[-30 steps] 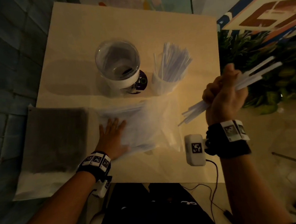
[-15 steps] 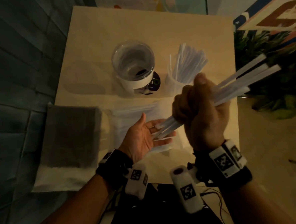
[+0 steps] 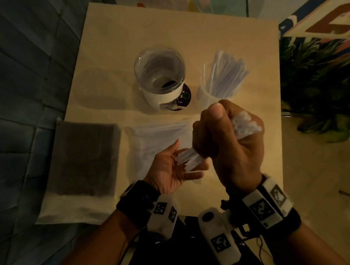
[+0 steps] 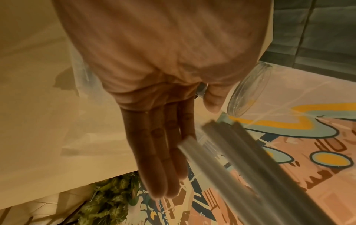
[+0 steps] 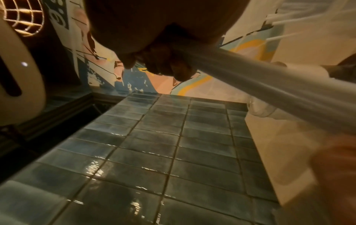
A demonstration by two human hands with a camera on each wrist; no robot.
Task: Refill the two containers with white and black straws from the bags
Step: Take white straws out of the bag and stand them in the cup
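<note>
The counter (image 3: 108, 54) carries everything for the job: at its near left a bag of black straws (image 3: 85, 160), beside it the clear bag of white straws (image 3: 150, 138), and further back a wide clear container (image 3: 159, 71) holding no straws, with a smaller clear container (image 3: 206, 95) to its right already bristling with white straws. Above the near edge the right hand (image 3: 228, 147) is wrapped in a fist round a bundle of white straws (image 3: 244, 124), their far ends poking out past the thumb. The left hand (image 3: 170, 169) lies palm up with fingers straight and spread, and the bundle's near ends rest against those fingers. The step looks to be squaring the ends before loading. To do it well, loosen the fist a little so the straws can slide, tap them flush on the flat palm, then tighten and carry them end-first into the smaller container, lowering steeply so none catch its rim.
</note>
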